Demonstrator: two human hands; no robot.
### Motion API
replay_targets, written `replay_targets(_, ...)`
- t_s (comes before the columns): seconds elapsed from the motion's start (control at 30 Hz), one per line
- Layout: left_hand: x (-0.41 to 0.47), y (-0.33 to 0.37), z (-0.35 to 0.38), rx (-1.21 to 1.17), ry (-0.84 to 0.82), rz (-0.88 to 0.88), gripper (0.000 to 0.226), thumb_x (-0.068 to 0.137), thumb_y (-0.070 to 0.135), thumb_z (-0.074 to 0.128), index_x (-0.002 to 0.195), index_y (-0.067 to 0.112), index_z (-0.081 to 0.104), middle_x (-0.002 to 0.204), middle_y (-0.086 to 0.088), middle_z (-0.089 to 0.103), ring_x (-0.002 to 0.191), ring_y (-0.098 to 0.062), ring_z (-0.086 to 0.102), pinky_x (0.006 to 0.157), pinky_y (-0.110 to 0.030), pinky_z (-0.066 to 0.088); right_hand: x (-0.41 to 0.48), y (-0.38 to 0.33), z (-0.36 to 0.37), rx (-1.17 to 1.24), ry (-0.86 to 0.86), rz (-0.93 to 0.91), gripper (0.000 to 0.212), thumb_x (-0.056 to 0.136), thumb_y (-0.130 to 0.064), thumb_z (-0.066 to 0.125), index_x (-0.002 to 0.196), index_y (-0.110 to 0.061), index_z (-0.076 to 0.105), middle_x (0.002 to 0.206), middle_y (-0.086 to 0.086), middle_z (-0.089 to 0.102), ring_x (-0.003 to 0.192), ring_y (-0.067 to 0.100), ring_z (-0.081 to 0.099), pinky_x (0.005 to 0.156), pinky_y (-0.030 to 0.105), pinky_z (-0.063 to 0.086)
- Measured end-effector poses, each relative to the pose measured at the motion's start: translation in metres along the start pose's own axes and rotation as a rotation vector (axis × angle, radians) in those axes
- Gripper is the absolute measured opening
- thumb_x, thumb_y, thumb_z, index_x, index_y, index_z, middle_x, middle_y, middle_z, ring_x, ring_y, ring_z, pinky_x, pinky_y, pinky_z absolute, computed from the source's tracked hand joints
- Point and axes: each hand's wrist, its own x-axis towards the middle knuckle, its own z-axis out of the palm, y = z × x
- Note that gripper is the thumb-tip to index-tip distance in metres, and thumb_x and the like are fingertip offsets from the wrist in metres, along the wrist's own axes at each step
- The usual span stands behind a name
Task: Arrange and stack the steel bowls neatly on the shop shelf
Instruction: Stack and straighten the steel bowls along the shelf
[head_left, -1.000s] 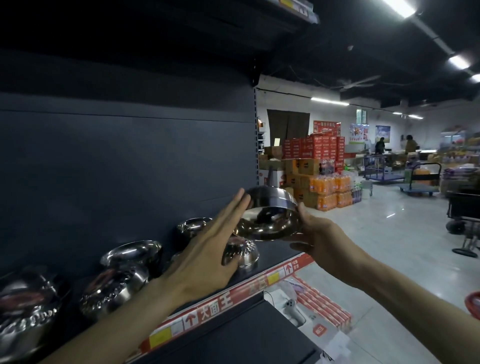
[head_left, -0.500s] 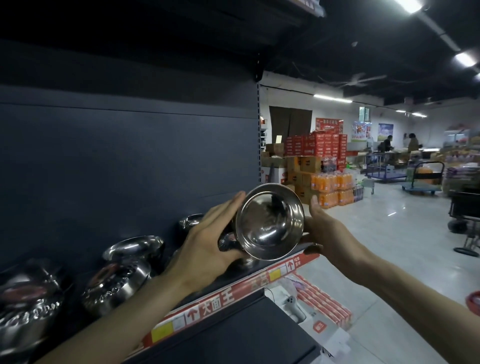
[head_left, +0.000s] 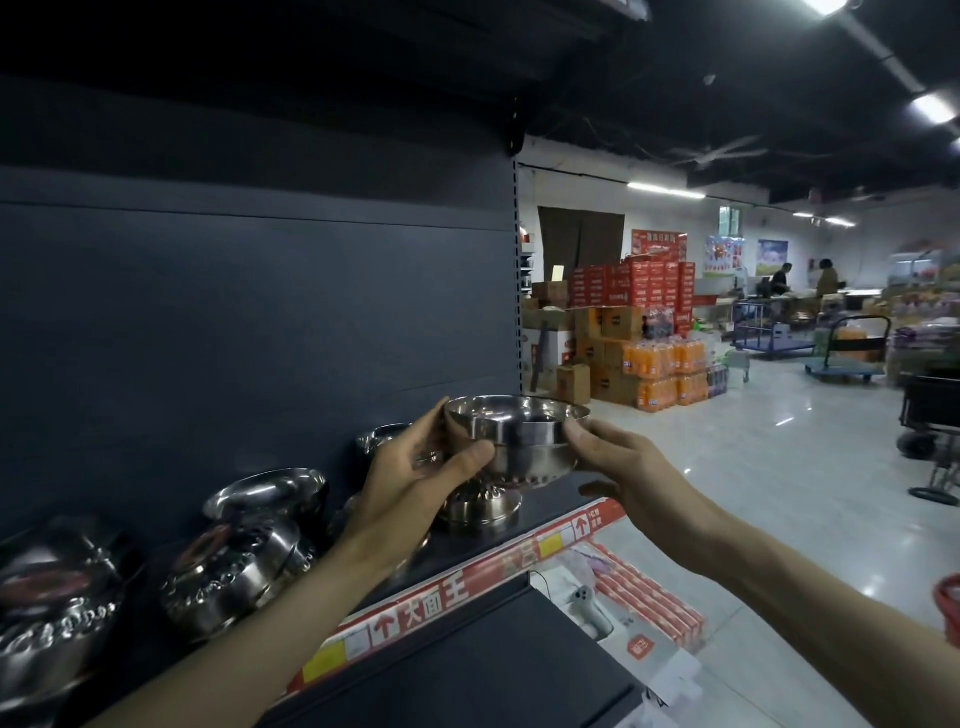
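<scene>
I hold a steel bowl (head_left: 519, 436) upright, mouth up, between both hands at the right end of the dark shop shelf (head_left: 483, 571). My left hand (head_left: 410, 483) grips its left side with the thumb across the front. Fingertips of my right hand (head_left: 628, 473) press on its right side. The bowl sits on top of another steel bowl (head_left: 483, 506) that stands on the shelf. Further left lie a tilted bowl stack (head_left: 244, 551), a large bowl (head_left: 52, 608) and one bowl at the back (head_left: 382, 439), partly hidden.
The shelf's front edge carries a red price strip (head_left: 467, 587). A dark lower shelf (head_left: 467, 670) juts out below. To the right are the open shop floor (head_left: 753, 467), stacked drink cartons (head_left: 634, 332), carts (head_left: 852, 353) and two people far off.
The bowl was turned from mouth facing me to upright and lowered onto the bowl on the shelf. Both hands stayed on it.
</scene>
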Motion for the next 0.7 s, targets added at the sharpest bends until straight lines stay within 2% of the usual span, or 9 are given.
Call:
replay_targets(0.1, 0.001, -0.007, 0.002, -0.056, -0.007, -0.033, 0.037, 0.089, 0.028, 0.075, 0.125, 0.018, 0.073, 0.116, 0.011, 0.081, 0.114, -0.003, 0.073, 0.090, -0.011, 0.054, 0.003, 0.005, 0.000, -0.006, 0.028, -0.014, 0.067, 0.077, -0.074, 0.072, 0.118, -0.021, 0.072, 0.115, -0.001, 0.077, 0.115, 0.021, 0.069, 0.113, 0.056, 0.046)
replay_targets(0.23, 0.003, -0.015, 0.004, -0.074, -0.067, -0.092, 0.035, 0.088, 0.036, 0.073, 0.120, 0.022, 0.074, 0.116, 0.010, 0.081, 0.112, -0.001, 0.073, 0.090, -0.010, 0.053, 0.008, 0.015, -0.002, 0.001, 0.023, -0.012, 0.070, 0.069, -0.077, 0.073, 0.118, -0.026, 0.070, 0.113, -0.007, 0.078, 0.114, 0.019, 0.071, 0.112, 0.055, 0.049)
replay_targets(0.3, 0.006, -0.021, 0.002, -0.031, -0.084, -0.126, 0.037, 0.090, 0.047, 0.079, 0.114, 0.020, 0.075, 0.119, 0.002, 0.079, 0.116, -0.008, 0.072, 0.098, -0.018, 0.054, 0.012, 0.022, -0.005, 0.022, 0.025, 0.009, 0.069, 0.068, -0.076, 0.075, 0.117, -0.027, 0.071, 0.112, -0.006, 0.079, 0.114, 0.023, 0.071, 0.111, 0.058, 0.050)
replay_targets(0.37, 0.012, -0.031, 0.001, 0.031, -0.083, -0.141, 0.048, 0.084, 0.060, 0.081, 0.107, 0.019, 0.075, 0.124, -0.005, 0.074, 0.120, -0.016, 0.070, 0.108, -0.033, 0.052, 0.017, 0.031, -0.008, 0.053, 0.030, 0.021, 0.063, 0.069, -0.075, 0.079, 0.110, -0.027, 0.075, 0.112, 0.000, 0.079, 0.113, 0.031, 0.072, 0.110, 0.063, 0.049)
replay_targets(0.4, 0.014, -0.035, 0.001, 0.041, -0.085, -0.151, 0.050, 0.081, 0.062, 0.080, 0.105, 0.018, 0.075, 0.125, -0.006, 0.073, 0.120, -0.018, 0.070, 0.109, -0.036, 0.051, 0.020, 0.036, -0.009, 0.070, 0.024, 0.019, 0.058, 0.070, -0.073, 0.081, 0.106, -0.028, 0.077, 0.112, 0.005, 0.079, 0.113, 0.036, 0.071, 0.109, 0.066, 0.048)
replay_targets(0.47, 0.021, -0.042, 0.004, 0.032, -0.079, -0.168, 0.045, 0.080, 0.057, 0.081, 0.101, 0.017, 0.074, 0.123, -0.007, 0.074, 0.117, -0.018, 0.071, 0.102, -0.030, 0.053, 0.028, 0.045, -0.013, 0.116, 0.017, 0.011, 0.052, 0.073, -0.066, 0.085, 0.105, -0.026, 0.079, 0.113, 0.011, 0.079, 0.115, 0.042, 0.070, 0.108, 0.066, 0.047)
replay_targets(0.57, 0.033, -0.047, 0.007, -0.019, -0.069, -0.196, 0.028, 0.087, 0.034, 0.086, 0.096, 0.011, 0.072, 0.105, -0.003, 0.079, 0.105, -0.014, 0.074, 0.085, -0.014, 0.053, 0.041, 0.054, -0.017, 0.169, 0.067, 0.009, 0.061, 0.070, -0.054, 0.091, 0.117, -0.020, 0.072, 0.112, 0.007, 0.080, 0.117, 0.035, 0.071, 0.106, 0.050, 0.053)
replay_targets(0.63, 0.045, -0.050, 0.008, -0.067, -0.063, -0.208, 0.020, 0.089, 0.020, 0.086, 0.100, 0.008, 0.075, 0.100, 0.002, 0.080, 0.104, -0.013, 0.075, 0.089, -0.016, 0.053, 0.052, 0.058, -0.021, 0.183, 0.070, 0.000, 0.058, 0.073, -0.044, 0.088, 0.119, -0.015, 0.070, 0.111, 0.011, 0.079, 0.116, 0.034, 0.071, 0.105, 0.046, 0.054)
replay_targets(0.7, 0.057, -0.054, 0.010, -0.106, -0.067, -0.230, 0.027, 0.085, 0.016, 0.087, 0.111, 0.011, 0.080, 0.110, -0.002, 0.082, 0.112, -0.017, 0.076, 0.101, -0.028, 0.053, 0.065, 0.062, -0.025, 0.183, 0.066, -0.014, 0.052, 0.076, -0.039, 0.089, 0.115, -0.009, 0.072, 0.112, 0.016, 0.076, 0.114, 0.035, 0.071, 0.109, 0.046, 0.053)
